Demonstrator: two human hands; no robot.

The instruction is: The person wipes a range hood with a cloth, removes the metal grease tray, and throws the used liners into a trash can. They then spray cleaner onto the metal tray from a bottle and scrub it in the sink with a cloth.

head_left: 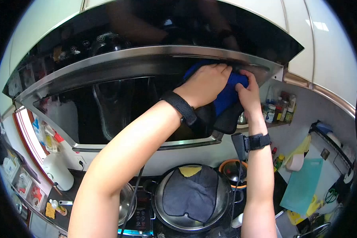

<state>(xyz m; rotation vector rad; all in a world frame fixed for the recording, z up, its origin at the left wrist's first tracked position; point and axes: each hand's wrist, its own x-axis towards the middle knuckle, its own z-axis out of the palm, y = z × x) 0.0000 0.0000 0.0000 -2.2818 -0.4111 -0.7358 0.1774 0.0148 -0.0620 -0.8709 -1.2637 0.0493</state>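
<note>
While the blue-and-black cloth (228, 97) is held up at the right-hand part of the range hood (127, 107), both hands are taken up by it. The left hand (204, 85) is laid over the cloth, fingers close together; whether fabric is gripped under them cannot be told. The right hand (250, 93) is clamped on the blue edge, thumb and forefinger pinched, just beside the left.

For a good result, pressure should be spread through the left palm, not the fingertips. Slack is best taken up by the right-hand pinch. The lower black flap hangs loose and should be gathered, or it could catch on the hood's edge. Clearance from the spice jars (270, 113) should be watched. The cable below the right wrist strap (258, 141) should be routed clear of the steel pan (158, 202), where a dark grey cloth (190, 194) is draped.
</note>
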